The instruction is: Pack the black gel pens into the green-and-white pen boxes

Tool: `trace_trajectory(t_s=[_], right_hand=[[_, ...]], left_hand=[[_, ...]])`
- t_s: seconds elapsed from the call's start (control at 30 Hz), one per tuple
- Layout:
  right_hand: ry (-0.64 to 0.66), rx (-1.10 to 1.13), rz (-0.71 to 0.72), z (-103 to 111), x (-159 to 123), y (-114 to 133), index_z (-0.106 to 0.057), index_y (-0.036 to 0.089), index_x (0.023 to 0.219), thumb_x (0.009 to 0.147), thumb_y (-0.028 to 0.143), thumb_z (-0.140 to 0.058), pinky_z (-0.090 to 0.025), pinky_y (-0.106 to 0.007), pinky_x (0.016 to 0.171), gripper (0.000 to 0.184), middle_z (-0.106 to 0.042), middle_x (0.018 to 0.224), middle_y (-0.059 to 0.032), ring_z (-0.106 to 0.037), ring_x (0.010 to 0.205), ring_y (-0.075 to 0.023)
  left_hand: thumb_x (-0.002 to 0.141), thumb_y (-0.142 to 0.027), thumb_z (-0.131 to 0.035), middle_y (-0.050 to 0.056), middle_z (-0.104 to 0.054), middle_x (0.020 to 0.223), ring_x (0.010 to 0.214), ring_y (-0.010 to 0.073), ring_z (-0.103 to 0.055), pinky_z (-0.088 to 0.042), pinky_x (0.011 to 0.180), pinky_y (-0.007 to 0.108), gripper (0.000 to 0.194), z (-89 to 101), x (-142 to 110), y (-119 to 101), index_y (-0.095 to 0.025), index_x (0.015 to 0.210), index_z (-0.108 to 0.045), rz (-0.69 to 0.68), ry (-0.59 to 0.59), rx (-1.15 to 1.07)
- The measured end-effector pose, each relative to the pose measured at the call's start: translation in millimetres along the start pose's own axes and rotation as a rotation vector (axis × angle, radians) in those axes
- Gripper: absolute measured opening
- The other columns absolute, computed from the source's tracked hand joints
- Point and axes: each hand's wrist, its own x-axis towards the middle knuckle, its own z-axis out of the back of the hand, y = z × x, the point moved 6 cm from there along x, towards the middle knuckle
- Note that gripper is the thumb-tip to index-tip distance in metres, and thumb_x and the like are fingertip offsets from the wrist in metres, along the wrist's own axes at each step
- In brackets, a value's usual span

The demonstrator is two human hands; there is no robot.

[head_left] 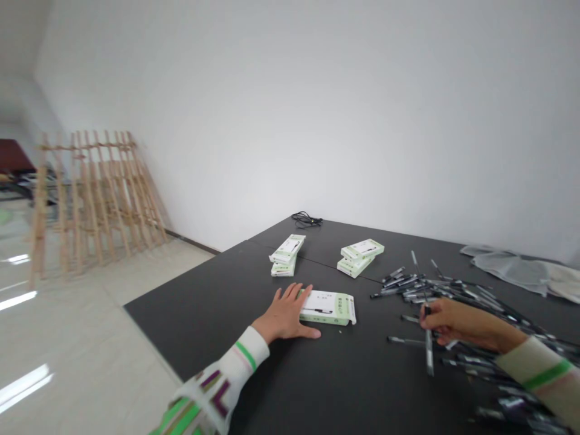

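Note:
My left hand (pixel 284 315) lies at the left end of a flat white and green pen box (pixel 328 307), its fingers spread and the thumb stretched out on the tabletop. Some fingertips touch the box, whose right end has a flap sticking out. My right hand (pixel 446 320) pinches a pen (pixel 429 347) between thumb and fingers and holds it roughly upright over the table. Around and under the right hand lies a loose heap of dark-capped clear pens (pixel 480 299), partly hidden by the hand and sleeve.
Behind the box, two small stacks of similar boxes, a left stack (pixel 288 249) and a right stack (pixel 361 251), stand on the black table (pixel 217 302). A coiled black cable (pixel 307 220) lies at the far corner. Sheer whitish fabric (pixel 512 270) rests at the right. Wooden frames (pixel 97 199) lean on the wall.

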Motion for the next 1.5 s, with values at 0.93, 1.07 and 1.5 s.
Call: trace_trajectory(t_s=[0.93, 1.07, 1.5], right_hand=[[-0.304, 0.06, 1.015, -86.6, -103.3, 142.3, -0.069, 0.027, 0.115, 0.096, 0.023, -0.053, -0.045, -0.019, 0.065, 0.025, -0.071, 0.093, 0.0006, -0.062, 0.078, -0.0108], [-0.31, 0.22, 0.9, -87.5, -98.3, 136.1, -0.072, 0.03, 0.108, 0.095, 0.027, -0.055, -0.044, -0.017, 0.06, 0.021, -0.07, 0.091, 0.0018, -0.061, 0.074, -0.0098], [-0.255, 0.321, 0.877, -84.9, -102.7, 126.9, -0.071, 0.035, 0.111, 0.096, 0.026, -0.054, -0.051, -0.017, 0.072, 0.024, -0.073, 0.105, 0.0031, -0.067, 0.087, -0.0114]], left_hand=[[0.077, -0.062, -0.063, 0.013, -0.069, 0.104, 0.094, 0.0207, -0.062, -0.047, 0.084, 0.031, 0.068, -47.1, -80.7, -117.0, -0.014, 0.124, -0.062, -0.152, 0.636, -1.807], [0.074, -0.064, -0.065, 0.013, -0.069, 0.103, 0.092, 0.0194, -0.062, -0.047, 0.083, 0.028, 0.073, -49.0, -81.9, -122.4, -0.011, 0.124, -0.061, -0.141, 0.696, -1.844], [0.07, -0.068, -0.066, 0.015, -0.071, 0.104, 0.092, 0.0208, -0.065, -0.047, 0.083, 0.029, 0.078, -58.6, -83.9, -124.9, -0.007, 0.119, -0.065, -0.034, 0.787, -1.907]])
